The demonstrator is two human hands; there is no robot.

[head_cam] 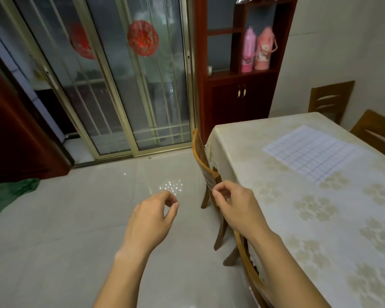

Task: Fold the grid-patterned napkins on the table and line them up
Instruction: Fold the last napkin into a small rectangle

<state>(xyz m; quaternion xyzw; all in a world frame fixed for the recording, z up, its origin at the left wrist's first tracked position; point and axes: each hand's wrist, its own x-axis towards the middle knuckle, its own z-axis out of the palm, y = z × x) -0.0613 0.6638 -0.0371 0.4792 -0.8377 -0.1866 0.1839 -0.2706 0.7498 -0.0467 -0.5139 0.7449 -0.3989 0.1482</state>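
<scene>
A white napkin with a blue grid pattern (311, 150) lies flat and unfolded on the far right part of the table (265, 165), which wears a cream flowered cloth. My left hand (153, 214) hovers over the floor to the left of the table, fingers loosely curled, holding nothing. My right hand (233, 205) hangs in front of the table's near left edge, above a chair back, fingers also loosely curled and empty. Both hands are well short of the napkin.
Wooden chairs (206, 172) stand tucked along the table's left side, and more chairs (330, 101) at the far side. A red-brown cabinet (238, 101) with pink flasks stands behind. Sliding glass doors (111, 85) are at the left. A green cloth (9, 194) lies on the tiled floor.
</scene>
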